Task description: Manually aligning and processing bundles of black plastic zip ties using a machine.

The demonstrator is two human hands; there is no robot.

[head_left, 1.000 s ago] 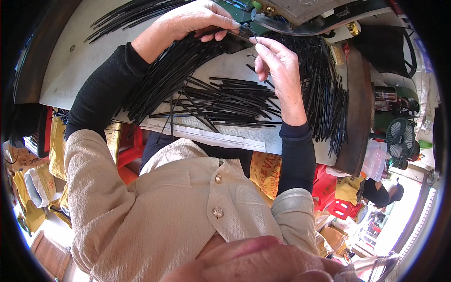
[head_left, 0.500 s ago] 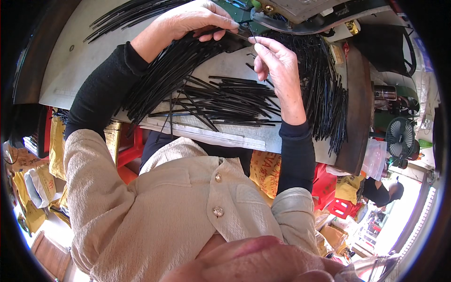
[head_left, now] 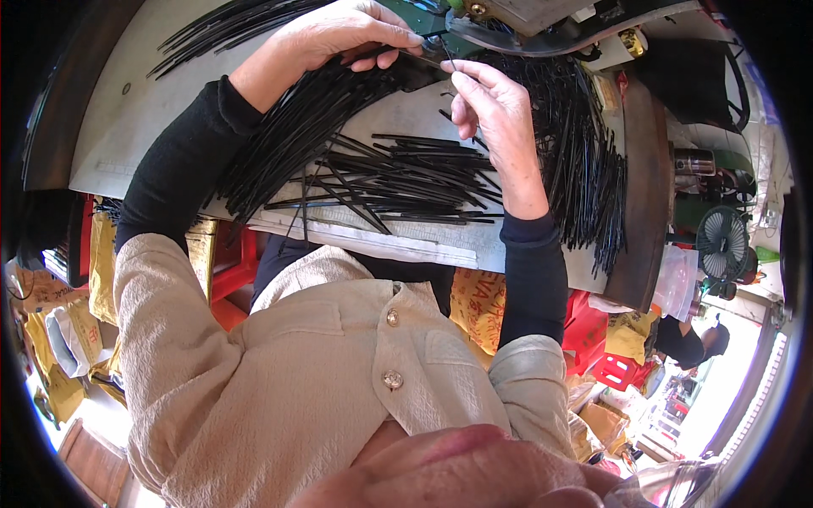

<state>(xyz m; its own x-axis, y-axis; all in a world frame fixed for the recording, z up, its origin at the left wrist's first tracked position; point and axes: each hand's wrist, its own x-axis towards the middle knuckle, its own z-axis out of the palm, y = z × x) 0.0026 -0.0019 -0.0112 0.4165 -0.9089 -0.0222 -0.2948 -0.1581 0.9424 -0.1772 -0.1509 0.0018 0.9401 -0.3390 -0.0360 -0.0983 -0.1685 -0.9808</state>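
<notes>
Both my hands work close together at the far side of the table, by a machine (head_left: 542,40) with a curved dark edge. My left hand (head_left: 351,34) is closed, thumb and index finger pinching the end of a thin black strip. My right hand (head_left: 495,103) pinches a thin dark strand (head_left: 449,56) that rises from its fingertips toward the machine. Whether both ends belong to one piece I cannot tell. Beneath my left wrist lies a thick bundle of black strips (head_left: 292,135). A looser pile of black strips (head_left: 406,173) lies between my forearms.
More black strips (head_left: 584,178) hang in a tangled bundle over the right side of the pale table (head_left: 110,135). Another bunch (head_left: 229,30) lies at the far left. A small fan (head_left: 724,241) stands right of the table; another person (head_left: 690,341) is beyond it.
Both hands have shifted slightly up and left in the picture, still pinching. The strand at my right fingertips stands a little differently. The piles look the same.
</notes>
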